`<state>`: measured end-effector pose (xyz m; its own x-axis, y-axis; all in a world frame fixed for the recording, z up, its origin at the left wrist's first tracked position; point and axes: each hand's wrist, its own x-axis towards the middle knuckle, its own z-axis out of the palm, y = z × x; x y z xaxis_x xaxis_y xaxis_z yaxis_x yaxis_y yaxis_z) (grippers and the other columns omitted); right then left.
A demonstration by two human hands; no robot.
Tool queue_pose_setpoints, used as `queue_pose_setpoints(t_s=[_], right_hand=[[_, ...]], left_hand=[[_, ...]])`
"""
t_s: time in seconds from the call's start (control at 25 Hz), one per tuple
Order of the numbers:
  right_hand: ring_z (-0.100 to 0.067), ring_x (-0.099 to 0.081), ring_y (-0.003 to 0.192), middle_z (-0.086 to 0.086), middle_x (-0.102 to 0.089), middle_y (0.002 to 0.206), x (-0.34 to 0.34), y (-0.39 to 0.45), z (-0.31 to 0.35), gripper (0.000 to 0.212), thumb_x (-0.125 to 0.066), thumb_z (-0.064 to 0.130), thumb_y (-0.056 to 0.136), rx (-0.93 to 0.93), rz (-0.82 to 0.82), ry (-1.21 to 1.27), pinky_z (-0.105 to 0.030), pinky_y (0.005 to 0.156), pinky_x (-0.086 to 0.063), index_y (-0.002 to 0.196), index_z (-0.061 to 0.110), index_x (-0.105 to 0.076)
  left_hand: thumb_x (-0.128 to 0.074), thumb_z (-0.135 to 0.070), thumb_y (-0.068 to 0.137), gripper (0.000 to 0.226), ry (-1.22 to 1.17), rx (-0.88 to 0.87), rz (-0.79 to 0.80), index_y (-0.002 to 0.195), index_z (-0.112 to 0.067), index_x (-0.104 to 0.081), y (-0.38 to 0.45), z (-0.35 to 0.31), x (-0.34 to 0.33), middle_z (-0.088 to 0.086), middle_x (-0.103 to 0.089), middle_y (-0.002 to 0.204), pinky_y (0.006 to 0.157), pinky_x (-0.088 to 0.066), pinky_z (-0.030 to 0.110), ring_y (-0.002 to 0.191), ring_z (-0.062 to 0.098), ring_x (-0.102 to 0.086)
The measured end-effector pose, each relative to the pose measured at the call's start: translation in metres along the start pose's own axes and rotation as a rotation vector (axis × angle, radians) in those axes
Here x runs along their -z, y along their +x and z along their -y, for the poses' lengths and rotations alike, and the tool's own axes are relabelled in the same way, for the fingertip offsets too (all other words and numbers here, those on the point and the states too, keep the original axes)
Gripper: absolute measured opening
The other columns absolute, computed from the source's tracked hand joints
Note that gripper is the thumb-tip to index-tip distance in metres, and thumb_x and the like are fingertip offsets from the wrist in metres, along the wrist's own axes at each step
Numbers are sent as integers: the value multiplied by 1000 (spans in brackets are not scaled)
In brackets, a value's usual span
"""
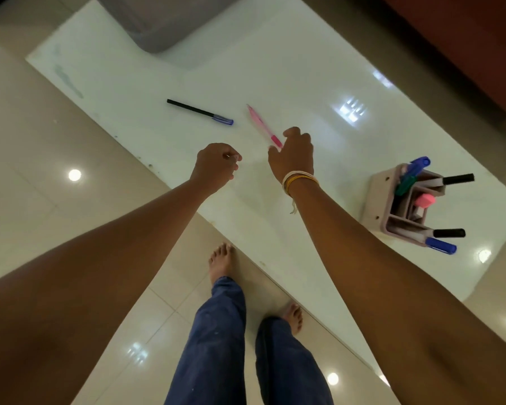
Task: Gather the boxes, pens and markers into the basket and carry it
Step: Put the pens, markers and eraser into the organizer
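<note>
Pink pen: lying slantwise on glossy white table, near end at fingers of right hand; fingers curled over that end, grip apparently just forming, contact partly hidden behind knuckles.
Black pen with blue cap: loose on table, just left of pink pen, untouched.
Left hand: fingers curled in, small pale object seemingly pinched at fingertips; too blurred to identify.
Grey basket: far end of table, well apart from both pens, contents not visible.
Lilac pen holder: tipped on its side at right edge of table, markers and pens protruding.
Handling advice: close thumb and forefinger on barrel near middle rather than tip, to prevent swinging; lift clear; collect black pen next; drop both in basket in one trip.
</note>
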<state>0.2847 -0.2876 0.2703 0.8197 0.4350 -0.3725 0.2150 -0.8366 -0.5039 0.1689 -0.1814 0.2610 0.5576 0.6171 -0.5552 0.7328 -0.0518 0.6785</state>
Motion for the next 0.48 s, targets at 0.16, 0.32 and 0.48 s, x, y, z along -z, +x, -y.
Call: queue_pose_setpoints(t_s=[0.16, 0.32, 0.48], right_hand=[[-31, -47, 120, -14, -46, 128, -22, 18, 3, 42, -58, 31, 93, -51, -19, -245, -42, 93, -50, 125, 6, -47], [-29, -52, 113, -14, -53, 120, -28, 28, -2, 32, -51, 27, 98, 45, -42, -203, -41, 91, -51, 118, 3, -51], [-30, -54, 105, -14, -57, 112, -28, 32, -10, 26, -54, 26, 96, 51, -48, -112, -41, 88, -50, 109, 3, -55]], left_hand=[[-54, -9, 91, 17, 245, -161, -284, 100, -14, -67, 30, 10, 30, 6, -62, 109, 80, -45, 21, 95, 18, -61], [-58, -7, 90, 33, 434, -257, -265, 122, -18, -58, 58, 4, 42, 5, -46, 126, 79, -51, 33, 116, 19, -49], [-55, 2, 89, 41, 650, -217, -169, 127, -13, -51, 74, -8, 38, 10, -47, 123, 72, -49, 38, 113, 27, -49]])
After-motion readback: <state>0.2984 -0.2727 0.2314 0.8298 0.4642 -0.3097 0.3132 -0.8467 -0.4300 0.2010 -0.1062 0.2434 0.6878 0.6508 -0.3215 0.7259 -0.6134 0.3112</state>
